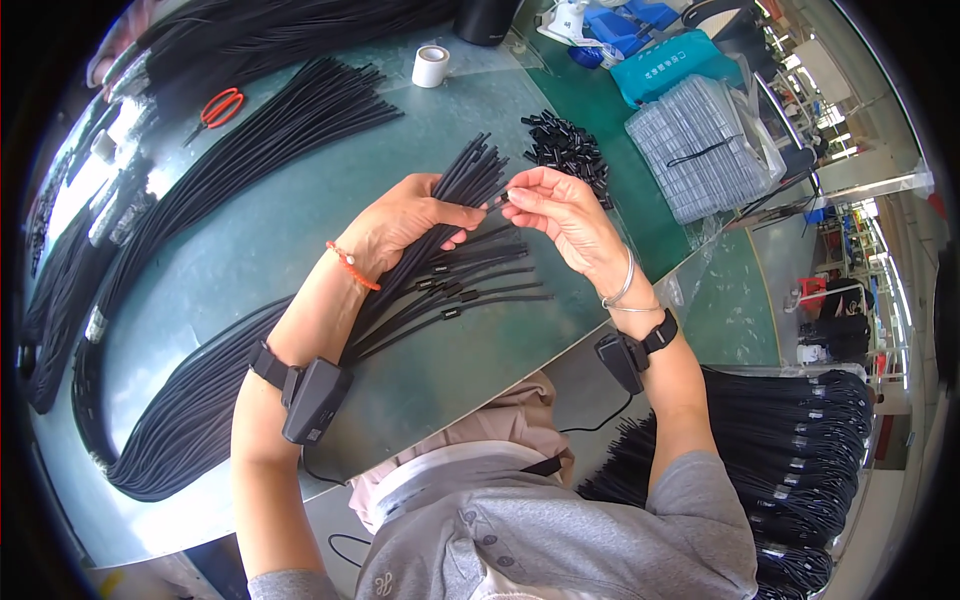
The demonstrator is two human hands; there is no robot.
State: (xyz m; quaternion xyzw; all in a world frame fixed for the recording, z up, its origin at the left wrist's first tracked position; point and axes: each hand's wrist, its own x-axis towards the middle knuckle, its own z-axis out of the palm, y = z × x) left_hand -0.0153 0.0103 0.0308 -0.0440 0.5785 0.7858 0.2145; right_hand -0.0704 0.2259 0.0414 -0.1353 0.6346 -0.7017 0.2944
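Note:
My left hand is closed round a bundle of thin black cords, whose cut ends fan out above the thumb. Just right of those ends, my right hand pinches a small black sleeve between thumb and fingertips, close to the left thumb. Whether a cord runs into the sleeve is too small to tell. Below the hands, several loose cords lie spread on the table, with small black sleeves on them. Beyond my right hand is a pile of short black sleeves.
Red-handled scissors and a white tape roll lie on the table. Another long cord bundle curves along the left. Stacked clear plastic packs and a teal bag stand far right. Cord bundles hang at lower right.

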